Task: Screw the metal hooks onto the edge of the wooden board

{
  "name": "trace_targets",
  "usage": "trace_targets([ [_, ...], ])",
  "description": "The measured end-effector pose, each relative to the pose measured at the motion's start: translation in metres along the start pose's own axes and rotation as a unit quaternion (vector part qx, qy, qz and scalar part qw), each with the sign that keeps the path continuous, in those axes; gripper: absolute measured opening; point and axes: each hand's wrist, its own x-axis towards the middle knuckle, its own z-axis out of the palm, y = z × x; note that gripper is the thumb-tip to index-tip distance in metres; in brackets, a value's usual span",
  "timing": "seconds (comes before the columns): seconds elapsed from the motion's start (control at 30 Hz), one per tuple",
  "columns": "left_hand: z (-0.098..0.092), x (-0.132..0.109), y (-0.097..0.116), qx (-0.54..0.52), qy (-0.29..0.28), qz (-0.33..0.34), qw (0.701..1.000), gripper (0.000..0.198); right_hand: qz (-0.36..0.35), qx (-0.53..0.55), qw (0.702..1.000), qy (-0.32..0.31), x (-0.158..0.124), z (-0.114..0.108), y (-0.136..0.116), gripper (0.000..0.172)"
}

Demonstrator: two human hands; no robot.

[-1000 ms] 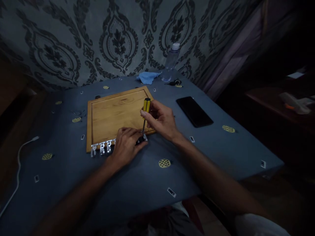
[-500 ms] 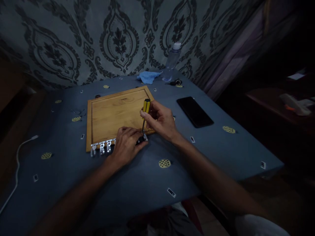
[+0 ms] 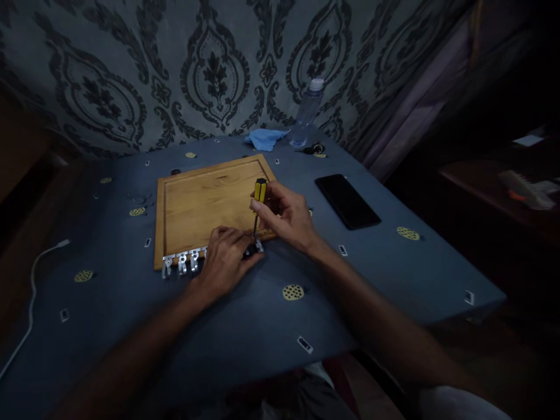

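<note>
A wooden board [image 3: 205, 204] with a grooved border lies flat on the table. Along its near edge runs a metal hook rail [image 3: 182, 261] with several silvery hooks. My left hand [image 3: 225, 259] rests over the rail, fingers on the board's edge and thumb along the near side, gripping it there; the hand hides the rail's middle. Pinched in my right hand [image 3: 286, 213] is a screwdriver [image 3: 260, 190] with a yellow and black handle. It stands nearly upright, its tip down at the rail's right end. The exact contact point is too small to make out.
Right of the board lies a black phone [image 3: 347, 200]. Behind it are a clear bottle [image 3: 306, 114], a blue cloth [image 3: 265, 139] and a small dark item with a ring [image 3: 314, 149]. A white cable [image 3: 33, 289] trails along the left. The patterned wall borders the table's back.
The whole view has shifted very slightly. Both hands, the screwdriver and the board keep their places relative to each other.
</note>
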Motion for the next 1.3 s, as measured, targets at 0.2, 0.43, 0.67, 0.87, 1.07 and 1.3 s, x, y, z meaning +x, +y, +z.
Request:
trace_targets([
  [0.2,0.001,-0.001,0.000,-0.009,0.010,0.008,1.000,0.020,0.009,0.020,1.000,-0.018,0.001,-0.002,0.001,0.047],
  [0.43,0.003,-0.002,-0.001,0.001,0.015,0.011,1.000,0.023,0.015,0.032,0.999,0.007,0.000,0.001,0.003,0.047],
  [0.67,0.003,-0.002,-0.001,-0.002,0.011,0.000,1.000,0.022,0.025,0.047,0.998,0.012,0.001,0.001,0.001,0.047],
  [0.87,0.003,-0.002,-0.002,-0.008,-0.003,-0.003,1.000,0.021,0.022,0.037,0.999,-0.019,0.000,-0.001,-0.004,0.045],
  [1.07,0.002,-0.002,0.000,-0.010,-0.002,-0.005,1.000,0.021,0.017,0.066,0.995,0.068,-0.002,0.003,-0.007,0.045],
  [1.3,0.001,-0.001,0.001,0.003,-0.001,-0.007,1.000,0.021,0.009,0.064,0.994,0.083,-0.001,0.003,-0.007,0.048],
])
